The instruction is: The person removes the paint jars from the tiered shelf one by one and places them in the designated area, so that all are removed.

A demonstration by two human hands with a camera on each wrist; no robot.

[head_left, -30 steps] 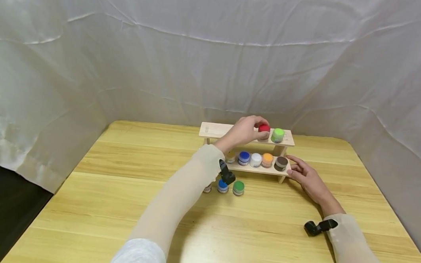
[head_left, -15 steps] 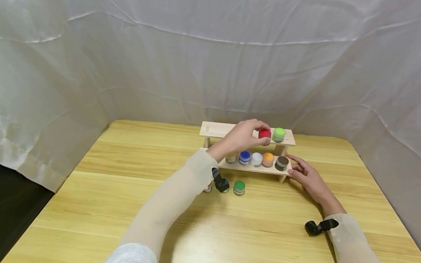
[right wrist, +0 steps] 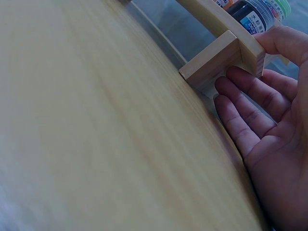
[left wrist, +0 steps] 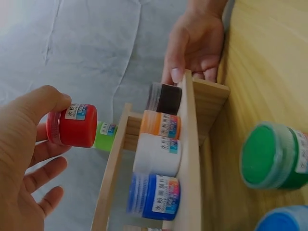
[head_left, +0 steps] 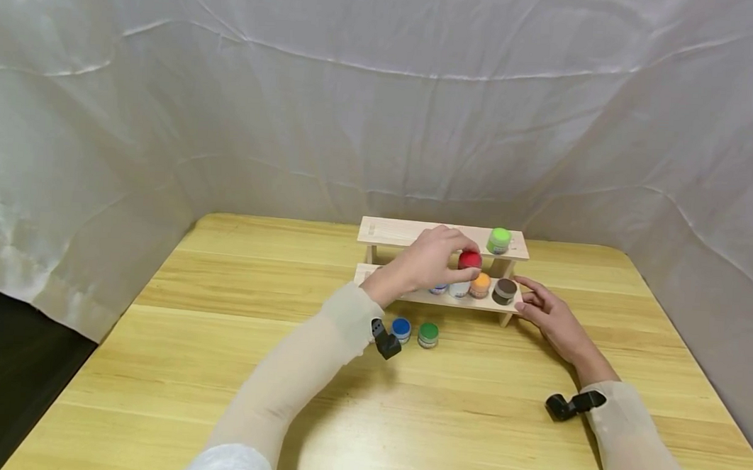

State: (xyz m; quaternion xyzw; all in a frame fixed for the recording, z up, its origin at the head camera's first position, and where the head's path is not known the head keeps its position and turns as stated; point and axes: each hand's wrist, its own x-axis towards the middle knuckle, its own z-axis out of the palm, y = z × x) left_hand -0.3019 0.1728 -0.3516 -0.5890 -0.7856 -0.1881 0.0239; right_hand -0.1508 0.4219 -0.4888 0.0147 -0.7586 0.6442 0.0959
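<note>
Left hand (head_left: 435,258) pinches red jar (left wrist: 77,127), shifted off upper shelf (head_left: 396,230); right hand (head_left: 553,326) holds rack (right wrist: 211,60).

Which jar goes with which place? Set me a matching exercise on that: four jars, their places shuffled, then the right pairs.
Jars:
1. red jar
2. light green jar
3. brown jar
4. dark green jar

Places:
A. at the right end of the lower shelf
B. on the table
C. held in the left hand
D. on the upper shelf

Right pairs: 1-C, 2-D, 3-A, 4-B.
</note>
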